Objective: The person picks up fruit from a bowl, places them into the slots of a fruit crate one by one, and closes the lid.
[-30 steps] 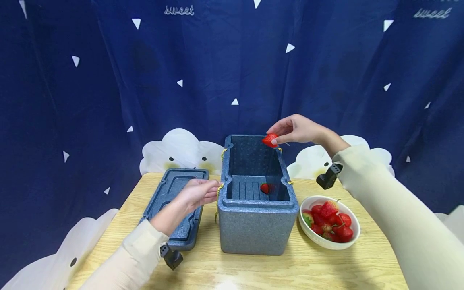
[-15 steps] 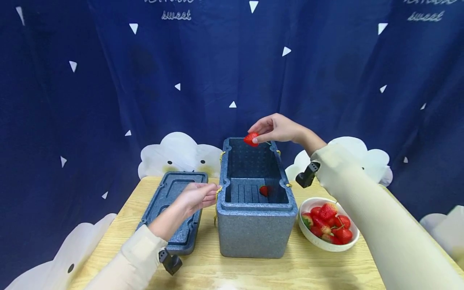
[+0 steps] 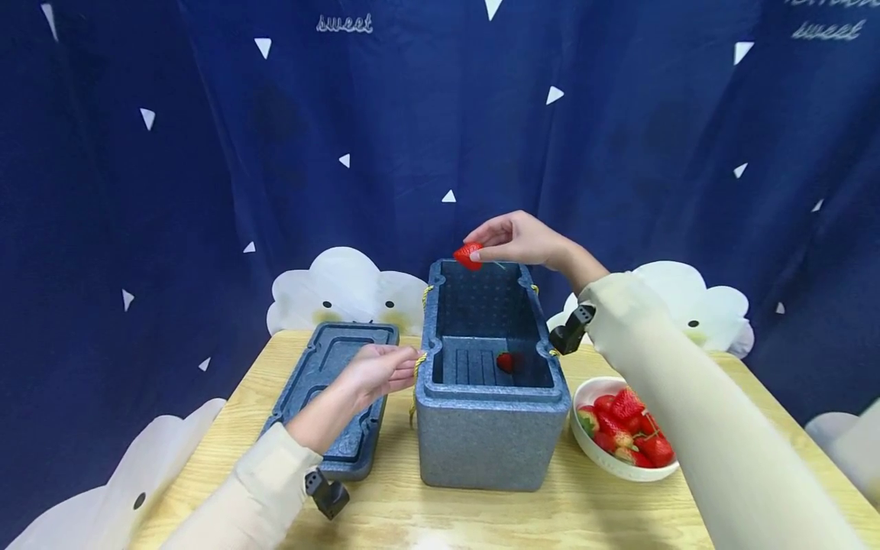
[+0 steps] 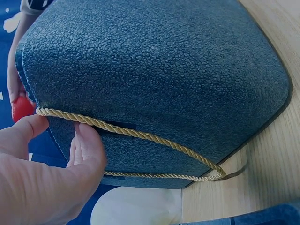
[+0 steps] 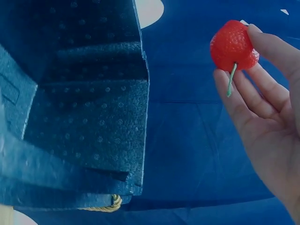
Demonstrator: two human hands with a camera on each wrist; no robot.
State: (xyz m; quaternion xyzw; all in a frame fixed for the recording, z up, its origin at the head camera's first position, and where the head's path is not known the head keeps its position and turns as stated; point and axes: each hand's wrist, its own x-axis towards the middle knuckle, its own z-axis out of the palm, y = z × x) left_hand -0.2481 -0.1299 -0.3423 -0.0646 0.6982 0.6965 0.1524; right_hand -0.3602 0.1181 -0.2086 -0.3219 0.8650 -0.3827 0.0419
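My right hand pinches a red strawberry between thumb and fingertips, high over the far end of a blue-grey foam box. In the right wrist view, the strawberry shows a thin green stem hanging below it. Another strawberry lies on the floor of the lidless box, toward its right wall. Against the box's left side, my left hand rests its fingertips beside the yellow cord. The left wrist view has that hand with its fingertips touching the twisted cord and the wall.
A white bowl of strawberries stands right of the box, partly covered by my right sleeve. The box's lid lies left of it on the wooden table, partly under my left forearm. A dark blue curtain hangs behind.
My right hand has carried the strawberry leftward, from the box's right rim to above its far end. The left hand has stayed at the box's side.
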